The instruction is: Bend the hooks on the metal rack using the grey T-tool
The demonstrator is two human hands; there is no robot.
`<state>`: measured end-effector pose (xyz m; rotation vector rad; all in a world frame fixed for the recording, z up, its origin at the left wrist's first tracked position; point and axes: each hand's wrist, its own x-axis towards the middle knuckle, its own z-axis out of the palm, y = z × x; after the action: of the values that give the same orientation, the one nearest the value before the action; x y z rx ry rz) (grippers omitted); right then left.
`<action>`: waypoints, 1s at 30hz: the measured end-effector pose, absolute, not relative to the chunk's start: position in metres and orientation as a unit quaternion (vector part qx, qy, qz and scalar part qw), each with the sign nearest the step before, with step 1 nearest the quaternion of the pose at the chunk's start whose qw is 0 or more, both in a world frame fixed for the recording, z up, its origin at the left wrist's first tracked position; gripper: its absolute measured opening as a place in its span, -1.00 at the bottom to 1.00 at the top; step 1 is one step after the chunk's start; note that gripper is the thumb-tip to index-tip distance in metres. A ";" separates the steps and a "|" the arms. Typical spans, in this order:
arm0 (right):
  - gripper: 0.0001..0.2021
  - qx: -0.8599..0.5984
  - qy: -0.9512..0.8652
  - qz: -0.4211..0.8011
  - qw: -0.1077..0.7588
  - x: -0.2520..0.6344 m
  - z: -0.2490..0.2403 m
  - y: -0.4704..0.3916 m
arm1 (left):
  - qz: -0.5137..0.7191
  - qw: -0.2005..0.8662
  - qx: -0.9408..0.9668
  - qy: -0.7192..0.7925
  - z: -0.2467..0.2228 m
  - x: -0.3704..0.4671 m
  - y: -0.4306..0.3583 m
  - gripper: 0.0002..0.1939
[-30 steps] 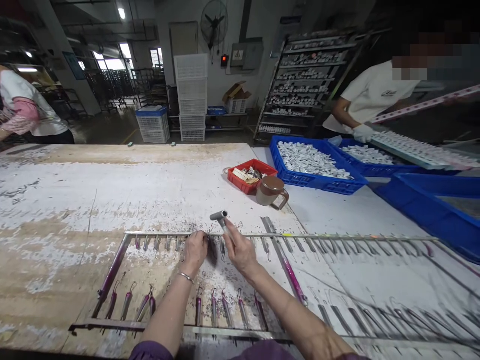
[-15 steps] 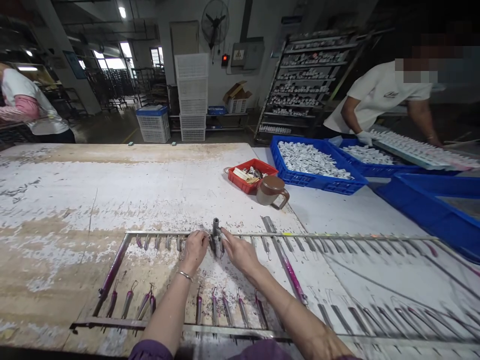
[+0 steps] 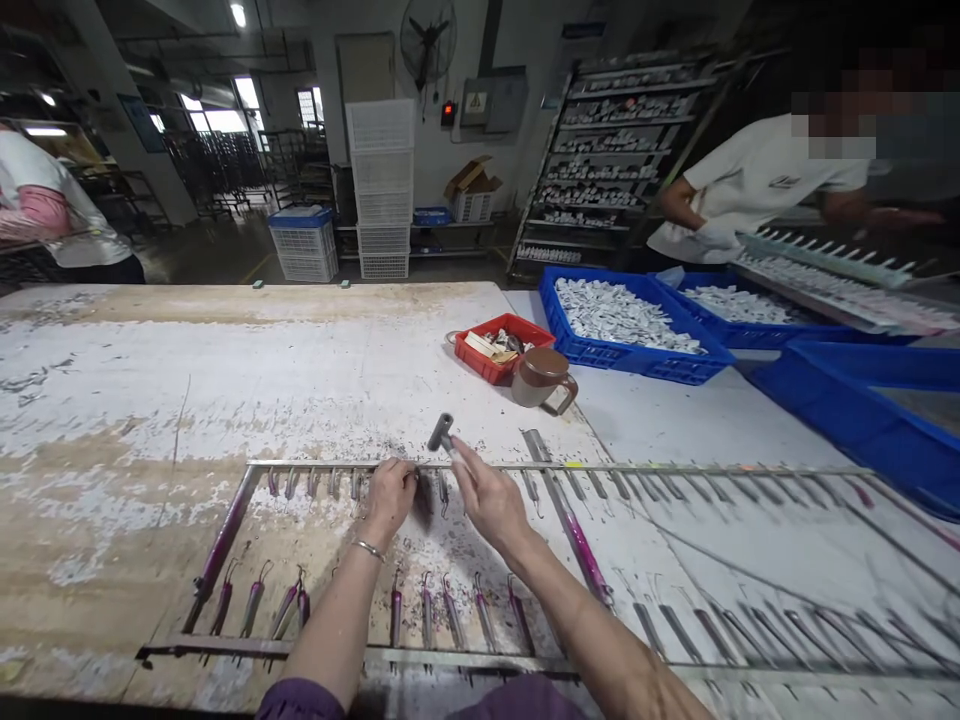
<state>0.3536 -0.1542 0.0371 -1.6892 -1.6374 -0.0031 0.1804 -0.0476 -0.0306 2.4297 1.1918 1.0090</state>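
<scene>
A metal frame rack (image 3: pixel 315 464) with rows of hooked pegs lies flat on the worn table. My left hand (image 3: pixel 391 498) is closed at its far bar, fingertips pinched over a spot where the pegs hang; what is between them is hidden. To its right, my right hand (image 3: pixel 491 505) is wrapped round the handle of a small hammer-like metal tool (image 3: pixel 441 431) with a thick grey cylindrical head. The tool is raised and tilted, its head just beyond the far bar. Several pegs (image 3: pixel 427 612) with purple coating and thin bent hooks line the near bar.
Flakes and crumbs litter the table (image 3: pixel 247 390). A brown mug (image 3: pixel 541 378) stands beside a red basket (image 3: pixel 491 365). Blue bins (image 3: pixel 637 365) of small white pieces sit at the right. Behind them, a gloved co-worker (image 3: pixel 757 190) handles a rack of parts.
My right hand has drawn back to the right, lifting and tilting the tool away from the left fingers. My left hand stays at the bar. The co-worker's rack has tilted.
</scene>
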 end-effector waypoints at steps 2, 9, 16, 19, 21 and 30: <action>-0.54 -0.626 -0.633 -0.037 0.454 0.354 0.044 -0.156 | 0.341 0.131 0.834 0.414 -0.030 0.181 -0.048 -0.79; -0.57 -0.668 -0.673 0.049 0.312 0.349 0.022 -0.155 | 0.342 0.127 0.837 0.408 -0.027 0.181 -0.049 -0.80; -0.52 -0.617 -0.626 -0.025 0.477 0.354 0.043 -0.157 | 0.331 0.138 0.838 0.412 -0.024 0.181 -0.050 -0.83; -0.55 -0.652 -0.665 0.015 0.364 0.352 0.028 -0.153 | 0.334 0.126 0.841 0.407 -0.023 0.181 -0.050 -0.81; -0.57 -0.660 -0.683 0.032 0.311 0.353 0.028 -0.153 | 0.336 0.121 0.843 0.403 -0.025 0.181 -0.050 -0.81; -0.53 -0.641 -0.658 -0.022 0.395 0.353 0.025 -0.157 | 0.330 0.130 0.842 0.407 -0.023 0.181 -0.050 -0.81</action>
<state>0.3526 -0.1570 0.0249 -1.6239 -1.6679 -0.0545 0.1808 -0.0504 -0.0233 2.4459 1.1822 0.9573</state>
